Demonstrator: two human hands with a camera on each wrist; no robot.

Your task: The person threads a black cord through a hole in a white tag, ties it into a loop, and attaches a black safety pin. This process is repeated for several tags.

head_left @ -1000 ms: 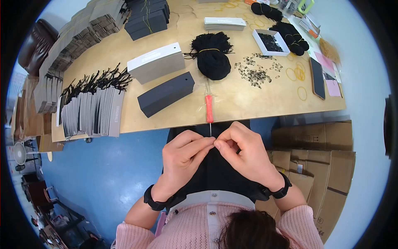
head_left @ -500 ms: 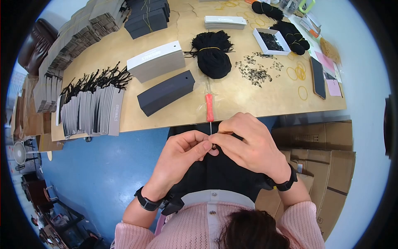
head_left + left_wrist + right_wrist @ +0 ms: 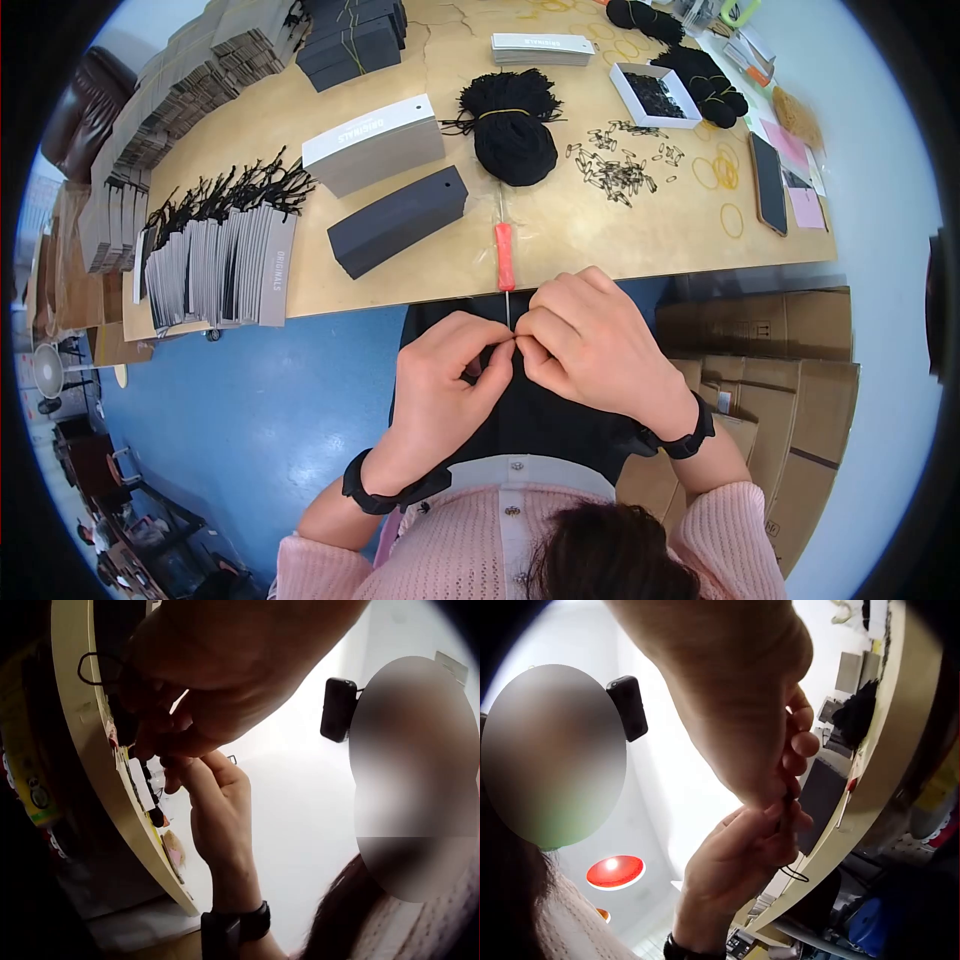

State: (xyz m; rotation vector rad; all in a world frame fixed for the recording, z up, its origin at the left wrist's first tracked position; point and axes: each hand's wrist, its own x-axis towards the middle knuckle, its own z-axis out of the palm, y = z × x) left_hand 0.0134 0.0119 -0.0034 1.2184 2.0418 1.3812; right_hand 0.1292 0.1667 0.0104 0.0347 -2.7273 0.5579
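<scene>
Both hands meet fingertip to fingertip just off the table's front edge, by the thin metal shaft of a red-handled tool (image 3: 505,258). My left hand (image 3: 445,375) pinches a thin black cord (image 3: 79,669), whose small loop sticks out past the fingers in both wrist views. At the same spot, the curled thumb and fingers of my right hand (image 3: 595,345) pinch a dark bit of the cord. Most of the cord is hidden by the fingers. The tool lies under clear tape, its shaft pointing towards me.
On the table are a bundle of black cords (image 3: 515,150), scattered small black pins (image 3: 615,175), a white box (image 3: 683,122) and a phone (image 3: 768,185). Dark tags (image 3: 400,225), pale tags (image 3: 380,155) and corded tags (image 3: 220,270) stand left. Cardboard boxes (image 3: 770,410) are low right.
My left hand rolled over at the tool's tip, then turned back. My right hand moved across it, and the fingertips now meet in a pinch by the shaft. The things on the table stayed put.
</scene>
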